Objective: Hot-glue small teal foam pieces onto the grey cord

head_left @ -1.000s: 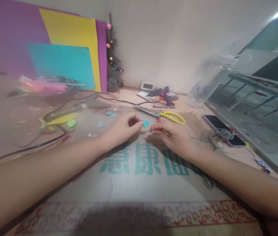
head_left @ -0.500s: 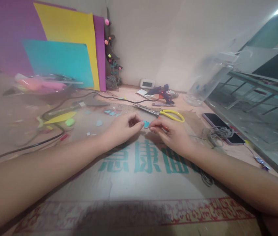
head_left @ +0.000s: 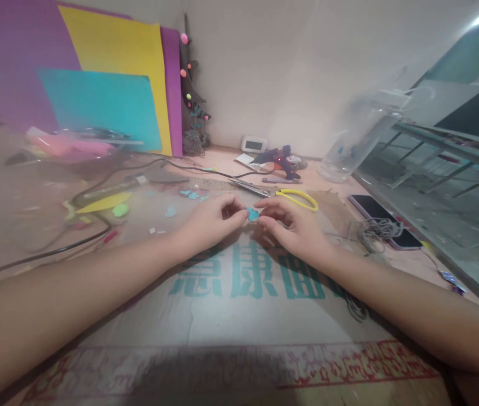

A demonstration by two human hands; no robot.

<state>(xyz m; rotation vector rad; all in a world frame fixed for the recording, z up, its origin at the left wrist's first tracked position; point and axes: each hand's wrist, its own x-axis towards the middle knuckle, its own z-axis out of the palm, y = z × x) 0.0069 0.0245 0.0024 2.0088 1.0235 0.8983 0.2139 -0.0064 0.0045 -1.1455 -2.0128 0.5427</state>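
Note:
My left hand (head_left: 218, 220) is closed in a pinch of thumb and index finger on a small turquoise foam cutout (head_left: 252, 214), held just above the cardboard. My right hand (head_left: 292, 223) is close to the cutout's right side. Its thumb and index finger are parted, with no tool seen between them; whether the thumb brushes the cutout's edge I cannot tell. Scissors with yellow handles (head_left: 298, 198) lie just beyond my right hand. Several turquoise scraps (head_left: 192, 194) rest on the cardboard past my left wrist.
Printed cardboard (head_left: 222, 324) covers the work surface. A glue gun (head_left: 281, 160) and a small white clock (head_left: 254, 144) stand at the back. On the right are a phone (head_left: 385, 221), tangled wire (head_left: 377, 234) and a clear plastic jug (head_left: 360, 138). A black cable (head_left: 44, 252) curves at left.
The right fingers have parted from their pinch beside the cutout. A thin orange-red item seen at the right hand is out of sight now. The left hand keeps its hold.

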